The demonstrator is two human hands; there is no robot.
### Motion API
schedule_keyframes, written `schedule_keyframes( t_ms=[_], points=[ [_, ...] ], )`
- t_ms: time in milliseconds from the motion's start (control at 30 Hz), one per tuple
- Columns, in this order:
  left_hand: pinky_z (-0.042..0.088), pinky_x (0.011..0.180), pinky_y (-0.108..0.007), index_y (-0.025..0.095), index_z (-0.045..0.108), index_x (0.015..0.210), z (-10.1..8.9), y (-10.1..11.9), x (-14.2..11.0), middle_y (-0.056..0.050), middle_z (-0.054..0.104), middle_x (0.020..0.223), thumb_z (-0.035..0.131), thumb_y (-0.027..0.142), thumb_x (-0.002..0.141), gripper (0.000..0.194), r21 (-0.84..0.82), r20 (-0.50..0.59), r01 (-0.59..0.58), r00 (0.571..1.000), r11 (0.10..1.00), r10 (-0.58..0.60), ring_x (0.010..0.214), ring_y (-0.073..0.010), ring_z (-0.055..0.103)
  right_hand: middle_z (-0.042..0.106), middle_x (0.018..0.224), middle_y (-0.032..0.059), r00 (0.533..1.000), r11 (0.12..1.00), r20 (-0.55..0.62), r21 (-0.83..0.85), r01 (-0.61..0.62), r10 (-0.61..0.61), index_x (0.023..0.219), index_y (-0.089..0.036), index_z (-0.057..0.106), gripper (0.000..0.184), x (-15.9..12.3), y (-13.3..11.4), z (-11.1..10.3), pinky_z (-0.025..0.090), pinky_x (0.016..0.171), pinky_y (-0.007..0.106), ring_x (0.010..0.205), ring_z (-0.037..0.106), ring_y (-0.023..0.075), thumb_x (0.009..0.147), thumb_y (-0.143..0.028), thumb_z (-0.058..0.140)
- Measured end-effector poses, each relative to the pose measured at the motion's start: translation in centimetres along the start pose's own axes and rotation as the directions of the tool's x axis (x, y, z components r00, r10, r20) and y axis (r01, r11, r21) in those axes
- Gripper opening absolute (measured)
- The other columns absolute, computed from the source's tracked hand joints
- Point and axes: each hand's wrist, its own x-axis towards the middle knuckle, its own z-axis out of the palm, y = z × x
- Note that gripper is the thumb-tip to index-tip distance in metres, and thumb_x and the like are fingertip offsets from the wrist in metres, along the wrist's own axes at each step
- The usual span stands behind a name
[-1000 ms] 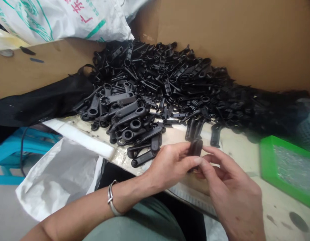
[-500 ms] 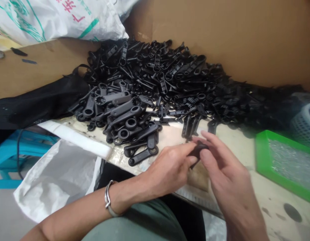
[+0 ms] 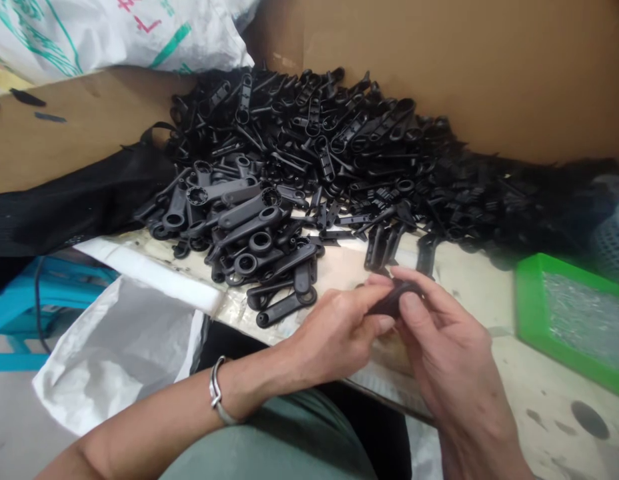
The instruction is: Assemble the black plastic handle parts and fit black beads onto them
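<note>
My left hand [image 3: 339, 331] and my right hand [image 3: 447, 340] meet over the front of the bench, both closed on one dark plastic lever-shaped part [image 3: 388, 304]. The left thumb and forefinger pinch its left end, and the right thumb presses on its right end. My fingers hide much of its shape. Just beyond them, several black ribbed parts [image 3: 377, 248] lean side by side. To the left lies a stack of grey-black plastic arms [image 3: 284, 308] with round ring ends.
A big heap of black plastic parts [image 3: 319, 133] lies against cardboard walls [image 3: 464, 67]. On the right is a green tray [image 3: 529, 300] of small clear pieces, near a mesh basket [image 3: 614, 243]. An open white sack [image 3: 114, 353] hangs at the left edge beside a blue stool [image 3: 19, 327].
The plastic part has turned between my fingers, showing more of its flat face. My right fingers have closed in around it, and the camera view has shifted slightly.
</note>
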Motion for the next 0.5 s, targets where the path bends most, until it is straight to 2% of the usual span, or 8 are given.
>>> schedule_keyframes(
  t_ms=[100,167,233,300,367,433,500],
  points=[
    [0.051,0.077,-0.025,0.016,0.067,0.107,-0.1,0.1,0.0,-0.003,0.071,0.098,0.051,0.011,0.092,0.022,0.067,0.031,-0.07,0.997,0.995,0.068,0.085,-0.0155,0.066,0.078,0.094,0.0038,0.998,0.994,-0.042,-0.097,0.052,-0.056,0.116,-0.029,0.074,0.033,-0.2,0.3,-0.5,0.061,0.065,0.029,0.077,0.073,0.0188,0.087,-0.044,0.076],
    [0.051,0.076,-0.026,0.015,0.066,0.114,0.1,-0.1,0.1,-0.004,0.072,0.1,0.05,0.012,0.092,0.027,0.137,0.013,-0.115,0.993,0.984,0.114,0.082,-0.0153,0.066,0.077,0.085,0.0019,0.982,0.974,-0.123,-0.194,0.115,-0.141,0.115,-0.027,0.075,0.031,-0.3,0.7,-0.5,0.059,0.06,0.027,0.065,0.069,0.0156,0.087,-0.042,0.076],
    [0.052,0.076,-0.027,0.016,0.065,0.122,0.2,-0.4,0.3,-0.005,0.073,0.101,0.05,0.015,0.092,0.033,0.164,-0.002,-0.113,0.993,0.98,0.115,0.081,-0.0163,0.067,0.077,0.085,0.0021,0.967,0.957,-0.159,-0.247,0.155,-0.198,0.114,-0.026,0.075,0.031,-0.3,1.0,-0.4,0.059,0.06,0.028,0.063,0.069,0.0152,0.088,-0.041,0.074],
    [0.052,0.079,-0.028,0.018,0.066,0.125,0.1,-0.7,0.6,-0.005,0.074,0.104,0.053,0.016,0.092,0.035,0.051,0.009,-0.081,0.997,0.995,0.08,0.088,-0.0175,0.068,0.078,0.091,0.0037,0.968,0.953,-0.144,-0.254,0.162,-0.203,0.115,-0.025,0.076,0.031,0.0,0.9,-0.4,0.06,0.063,0.029,0.068,0.071,0.0167,0.089,-0.042,0.073],
    [0.052,0.083,-0.028,0.018,0.067,0.125,-0.1,-0.9,0.9,-0.005,0.073,0.105,0.055,0.02,0.094,0.033,-0.182,0.065,-0.012,0.998,0.983,0.024,0.093,-0.0177,0.067,0.079,0.097,0.0046,0.977,0.954,-0.107,-0.257,0.154,-0.186,0.114,-0.026,0.076,0.032,0.4,0.4,-0.6,0.062,0.067,0.031,0.076,0.073,0.0186,0.089,-0.044,0.072],
    [0.05,0.084,-0.028,0.015,0.069,0.121,-0.3,-1.0,1.2,-0.006,0.071,0.104,0.056,0.026,0.096,0.03,-0.385,0.133,0.068,0.991,0.92,-0.017,0.093,-0.017,0.065,0.079,0.104,0.0043,0.981,0.943,-0.057,-0.29,0.162,-0.186,0.11,-0.027,0.078,0.029,0.9,-0.3,-0.9,0.063,0.071,0.032,0.084,0.075,0.0207,0.089,-0.046,0.072],
    [0.049,0.082,-0.028,0.013,0.072,0.113,-0.3,-0.9,1.4,-0.007,0.07,0.1,0.064,0.027,0.092,0.026,-0.485,0.138,0.118,0.989,0.867,-0.057,0.091,-0.0159,0.063,0.079,0.107,0.0024,0.979,0.917,0.005,-0.35,0.193,-0.204,0.104,-0.03,0.079,0.025,1.3,-1.0,-1.1,0.063,0.078,0.033,0.093,0.075,0.0221,0.089,-0.048,0.072]
  ],
)
